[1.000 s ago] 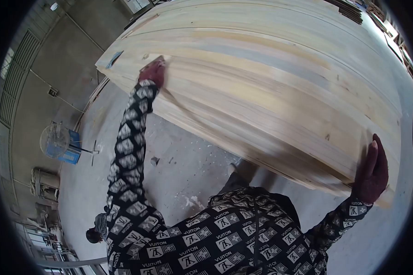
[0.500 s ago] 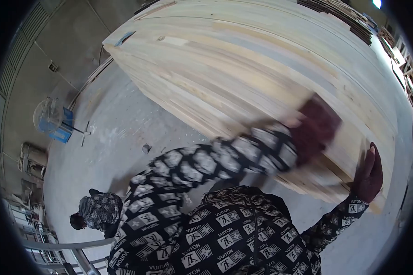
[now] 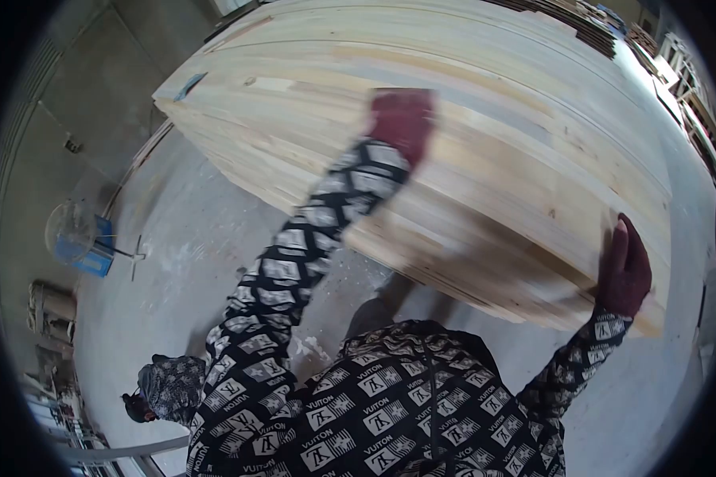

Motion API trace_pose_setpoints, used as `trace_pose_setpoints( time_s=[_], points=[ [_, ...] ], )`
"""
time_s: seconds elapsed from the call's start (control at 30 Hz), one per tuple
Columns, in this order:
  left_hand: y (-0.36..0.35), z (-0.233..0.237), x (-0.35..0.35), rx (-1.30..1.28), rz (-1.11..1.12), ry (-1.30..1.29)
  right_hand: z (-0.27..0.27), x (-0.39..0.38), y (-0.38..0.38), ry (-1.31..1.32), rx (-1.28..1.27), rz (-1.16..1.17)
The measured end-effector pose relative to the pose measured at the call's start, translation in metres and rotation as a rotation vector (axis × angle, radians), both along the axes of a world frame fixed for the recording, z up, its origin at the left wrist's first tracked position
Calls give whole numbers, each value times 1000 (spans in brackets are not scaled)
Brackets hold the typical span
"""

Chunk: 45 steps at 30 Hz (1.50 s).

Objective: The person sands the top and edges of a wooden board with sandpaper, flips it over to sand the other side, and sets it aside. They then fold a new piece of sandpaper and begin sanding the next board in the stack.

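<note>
A large stack of pale wooden boards fills the middle and top of the view, its upper face made of long joined strips. Over that face, blurred by motion, is my left hand in a dark red glove. Under its fingers shows the straight edge of a reddish-brown sheet, which looks like sandpaper; the glove hides most of it. My right hand, gloved alike with a bare fingertip showing, lies near the stack's right end, fingers stretched out and nothing visible in them.
On the grey floor to the left stands a fan with a blue box. A person in patterned clothing is low at the left, near a metal rail. More dark boards lie beyond the stack.
My left hand has swept left and away from me across the boards with the reddish-brown sheet. My right hand stays by the right end; the whole view has shifted slightly.
</note>
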<state>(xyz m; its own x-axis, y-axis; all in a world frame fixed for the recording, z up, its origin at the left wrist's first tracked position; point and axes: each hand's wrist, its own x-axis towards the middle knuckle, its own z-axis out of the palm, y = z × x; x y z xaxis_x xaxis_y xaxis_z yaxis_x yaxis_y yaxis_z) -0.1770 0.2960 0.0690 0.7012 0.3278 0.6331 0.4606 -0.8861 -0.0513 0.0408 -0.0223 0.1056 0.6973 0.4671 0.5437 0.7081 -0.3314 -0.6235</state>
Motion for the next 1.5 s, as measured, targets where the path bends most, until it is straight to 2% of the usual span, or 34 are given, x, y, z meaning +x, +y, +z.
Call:
trace_pose_setpoints(
  time_s=[0.03, 0.07, 0.1, 0.17, 0.23, 0.27, 0.3, 0.33, 0.37, 0.43, 0.47, 0.5, 0.53, 0.57, 0.6, 0.63, 0.67, 0.7, 0.73, 0.77, 0.8, 0.83, 0.9, 0.93, 0.97, 1.03, 1.07, 1.1, 1.17, 1.2, 1.27, 1.3, 1.37, 1.5],
  points=[
    [-37, 1, 32, 17, -126, -122, 0, -1, 0, 40, 14, 8],
    [-60, 3, 58, -87, -237, -79, -1, -2, 1, 31, 10, 22],
    [-76, -1, 86, -97, -469, -147, 2, -9, 4, 70, 10, 45],
    [-124, 39, 108, -749, -651, -441, 4, -16, 10, 67, -6, 186],
    [-136, 38, 141, -812, -788, -501, 11, -30, 20, 30, 173, 327],
    [-146, 38, 149, -854, -832, -444, 14, -34, 25, 12, 174, 289],
    [-163, 41, 149, -891, -871, -383, 13, -37, 28, 283, 435, 473],
    [-181, 17, 174, -784, -982, -481, 12, -38, 30, 551, 700, 662],
    [-202, 47, 143, -780, -944, -393, 8, -34, 27, 531, 709, 642],
    [-204, 32, 154, -627, -971, -332, 3, -28, 25, 797, 922, 756],
    [-201, 44, 148, -627, -981, -337, 8, -31, 26, 778, 890, 650],
    [-189, 54, 137, -625, -1034, -98, 0, -26, 22, 769, 887, 646],
    [-177, 61, 121, -620, -1077, 144, -12, -20, 19, 117, 607, 426],
    [-166, 52, 108, -596, -1065, 35, -25, -14, 13, -506, 289, 185],
    [-155, 43, 96, -574, -1048, -73, -27, 2, 14, -611, 188, 54],
    [-137, 56, 78, -486, -927, 75, -7, -2, 21, 112, 468, 217],
    [-110, 45, 73, -296, -797, -31, 9, 4, 27, 291, 524, 191],
    [-81, 46, 58, -259, -665, -5, 11, 28, 21, -101, 329, 136],
    [-44, 43, 44, -160, -567, -12, 9, 48, 11, -148, 156, 63],
    [-17, 48, 31, -103, -318, 64, 6, 75, 5, -189, -23, -8],
    [25, 41, 13, -80, -254, 49, -9, 109, -1, -64, -126, 69],
    [70, 28, -2, -143, -77, -13, -29, 139, -6, 61, -226, 145],
    [114, 16, -25, -135, 354, -1, -33, 106, 9, -250, -317, 168],
    [124, 9, -26, -283, 390, -89, -38, 97, 30, 142, -174, 276],
    [151, -14, -22, -488, 304, -174, -41, 81, 59, 139, -177, 252],
    [94, 2, 0, -311, 468, 168, -54, 41, 130, -530, 93, 839],
    [96, -3, 4, -296, 375, 167, -82, 26, 166, -493, 301, 850],
    [113, -9, 2, -286, 282, 166, -62, -15, 182, -563, 548, 1022],
    [130, -14, 8, -503, 359, 43, -50, -68, 175, -168, -217, 621],
    [126, -13, 7, -491, 370, 39, -51, -60, 166, -165, -221, 596],
    [128, -12, 7, -456, 370, 52, -53, -36, 137, -243, -45, 656],
    [127, -12, 7, -433, 358, 58, -44, -11, 115, -130, -48, 683],
    [117, -4, 2, -474, 349, 53, -40, 37, 48, -84, -39, 512],
    [125, -7, 7, -515, 360, 3, -61, 194, -117, 3, -127, -70]
  ],
)
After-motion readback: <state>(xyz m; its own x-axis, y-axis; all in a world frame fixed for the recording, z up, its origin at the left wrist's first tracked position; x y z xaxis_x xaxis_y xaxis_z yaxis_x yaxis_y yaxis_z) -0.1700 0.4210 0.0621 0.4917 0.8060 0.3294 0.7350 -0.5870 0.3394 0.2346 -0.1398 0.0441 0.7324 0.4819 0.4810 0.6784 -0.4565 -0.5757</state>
